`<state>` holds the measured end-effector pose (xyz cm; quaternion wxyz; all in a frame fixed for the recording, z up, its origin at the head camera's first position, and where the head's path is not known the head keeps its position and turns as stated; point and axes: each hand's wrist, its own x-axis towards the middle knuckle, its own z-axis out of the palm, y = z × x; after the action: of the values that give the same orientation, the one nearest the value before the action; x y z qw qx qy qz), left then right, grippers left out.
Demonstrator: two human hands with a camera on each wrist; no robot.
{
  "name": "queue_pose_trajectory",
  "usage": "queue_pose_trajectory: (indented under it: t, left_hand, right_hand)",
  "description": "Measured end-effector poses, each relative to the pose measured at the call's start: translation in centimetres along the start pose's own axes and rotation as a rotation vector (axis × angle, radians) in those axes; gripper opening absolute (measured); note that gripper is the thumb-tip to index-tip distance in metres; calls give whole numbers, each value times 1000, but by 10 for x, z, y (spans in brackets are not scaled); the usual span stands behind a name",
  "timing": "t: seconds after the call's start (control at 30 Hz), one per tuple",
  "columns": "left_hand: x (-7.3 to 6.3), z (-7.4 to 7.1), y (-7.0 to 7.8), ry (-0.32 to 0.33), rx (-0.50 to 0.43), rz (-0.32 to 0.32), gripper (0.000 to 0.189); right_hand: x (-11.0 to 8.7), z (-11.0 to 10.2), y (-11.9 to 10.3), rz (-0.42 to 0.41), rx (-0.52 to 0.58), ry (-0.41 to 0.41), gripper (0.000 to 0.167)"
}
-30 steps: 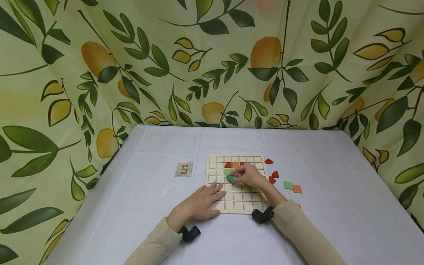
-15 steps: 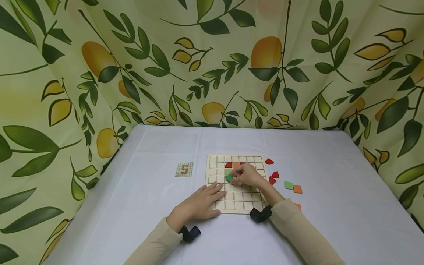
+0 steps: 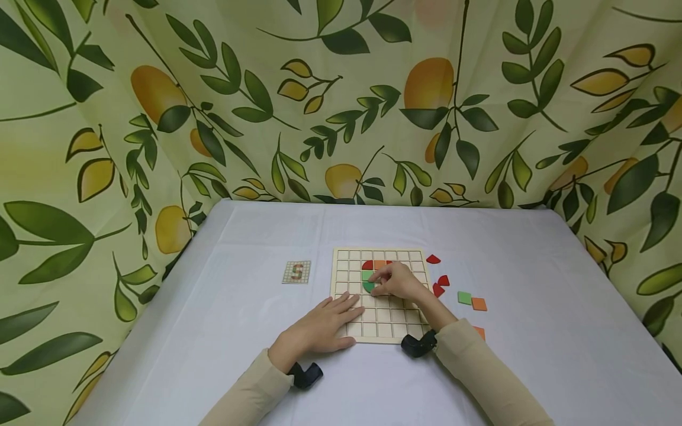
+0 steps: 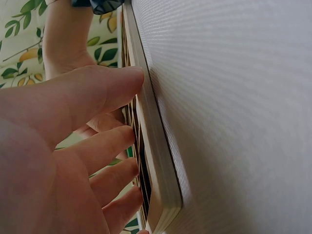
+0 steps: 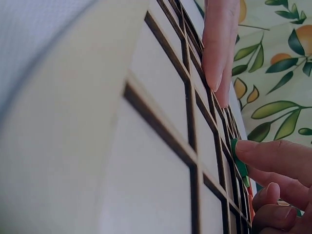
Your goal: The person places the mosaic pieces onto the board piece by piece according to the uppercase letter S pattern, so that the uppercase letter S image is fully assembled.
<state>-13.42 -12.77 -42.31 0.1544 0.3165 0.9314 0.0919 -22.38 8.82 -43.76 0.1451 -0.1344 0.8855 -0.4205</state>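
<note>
A pale wooden grid board (image 3: 389, 331) lies on the table. My right hand (image 3: 396, 281) is over its middle, thumb and fingertips at a dark green quarter-round tile (image 3: 367, 287). In the right wrist view the thumb tip meets the edge of that green tile (image 5: 239, 161). Directly behind it sit a light green square tile (image 3: 366, 276) and a red quarter-round tile (image 3: 367, 265), then an orange square tile (image 3: 379, 265) to the right. Another red tile is partly covered by the right hand. My left hand (image 3: 327, 322) rests with spread fingers on the board's front left corner.
Left of the board lies a small pattern card (image 3: 296, 272) with an S on a grid. Several loose pieces lie to the right: red tiles (image 3: 433, 259), a light green square (image 3: 464, 297) and an orange square (image 3: 479, 304). Another orange piece (image 3: 481, 332) is half behind the right sleeve.
The dark green tile has shifted slightly left, in line under the light green square, and the right hand moved left with it. The left hand has stayed in place.
</note>
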Motion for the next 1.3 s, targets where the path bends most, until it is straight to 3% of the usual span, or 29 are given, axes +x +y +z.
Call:
queue_pose_trajectory:
  t: [0.53,0.97,1.3]
  left_hand:
    - [0,0,0,-2,2,6,62]
    - [0,0,0,1,-3,0,63]
    - [2,1,-1,1,11,0,63]
  right_hand:
    - [2,1,2,-6,-12,13,21]
    - [-11,-9,2,-19,-17,25,21]
    - [-25,-14,10,56,33,31,22]
